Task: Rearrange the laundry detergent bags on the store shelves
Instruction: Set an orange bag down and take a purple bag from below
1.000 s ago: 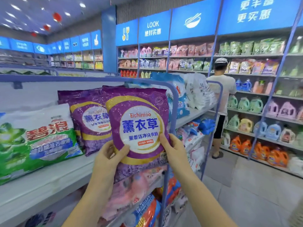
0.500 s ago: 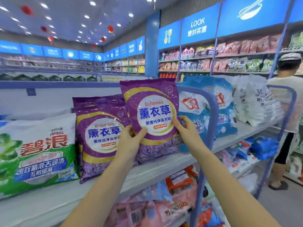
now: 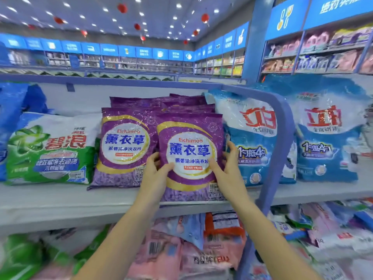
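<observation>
Both hands — left hand (image 3: pixel 156 170), right hand (image 3: pixel 227 168) — pinch the purple bag (image 3: pixel 189 156) by its sides; released leaning, it may topple off the shelf (image 3: pixel 60 203).

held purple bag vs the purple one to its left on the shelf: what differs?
The held purple bag is gripped at its sides by the left hand and right hand; no hand grips the left purple bag. The held purple bag sits nearer the shelf front; the left purple bag sits further back, its right edge overlapped. Both carry the same purple Eichimoo print.
</observation>
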Demonstrator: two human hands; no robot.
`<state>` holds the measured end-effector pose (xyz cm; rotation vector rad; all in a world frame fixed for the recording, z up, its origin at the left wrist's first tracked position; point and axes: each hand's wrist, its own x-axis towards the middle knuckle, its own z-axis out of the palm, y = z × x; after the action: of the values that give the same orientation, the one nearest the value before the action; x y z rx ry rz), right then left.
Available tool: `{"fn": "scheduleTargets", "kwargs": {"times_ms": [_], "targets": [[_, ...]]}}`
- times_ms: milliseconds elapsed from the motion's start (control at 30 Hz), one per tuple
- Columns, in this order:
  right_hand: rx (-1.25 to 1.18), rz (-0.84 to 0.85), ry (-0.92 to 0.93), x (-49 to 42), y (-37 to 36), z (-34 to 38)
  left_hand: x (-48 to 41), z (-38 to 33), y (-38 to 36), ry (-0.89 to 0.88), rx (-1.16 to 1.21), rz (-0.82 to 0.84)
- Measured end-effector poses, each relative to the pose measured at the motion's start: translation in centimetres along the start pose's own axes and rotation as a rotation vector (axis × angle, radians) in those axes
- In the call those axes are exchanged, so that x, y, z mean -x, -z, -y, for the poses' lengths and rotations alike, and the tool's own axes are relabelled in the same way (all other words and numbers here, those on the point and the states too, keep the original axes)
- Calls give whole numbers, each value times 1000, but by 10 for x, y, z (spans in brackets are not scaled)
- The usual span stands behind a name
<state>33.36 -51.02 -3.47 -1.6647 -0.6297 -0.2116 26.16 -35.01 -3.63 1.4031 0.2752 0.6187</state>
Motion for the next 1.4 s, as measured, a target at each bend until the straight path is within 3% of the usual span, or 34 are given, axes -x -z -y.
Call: {"fn": "scheduleTargets", "kwargs": {"times_ms": [233, 433, 633, 733, 900, 1100, 1200, 1333, 1400], "targets": [[65, 5, 96, -1, -9, -3, 4, -1, -5, -46, -187, -48], [263, -9, 174, -3, -5, 3, 14, -11, -6, -122, -246, -94], [353, -52, 420, 39, 15, 19, 59, -17, 37, -453, -397, -293], [310, -60, 500, 84, 18, 9, 95, -2, 67, -515, -397, -409], [305, 53, 383, 139, 4, -38, 141, 47, 119, -396, -432, -527], [528, 227, 142, 139, -25, -91, 177, 85, 178, -197, -518, -442], [733, 293, 135, 117, -48, -100, 182, 90, 199, -130, -522, -402], [1001, 303, 266, 84, -88, -103, 186, 97, 221, -83, -537, -389], [1047, 403, 172, 71, -110, -106, 189, 100, 232, -42, -530, -383]]}}
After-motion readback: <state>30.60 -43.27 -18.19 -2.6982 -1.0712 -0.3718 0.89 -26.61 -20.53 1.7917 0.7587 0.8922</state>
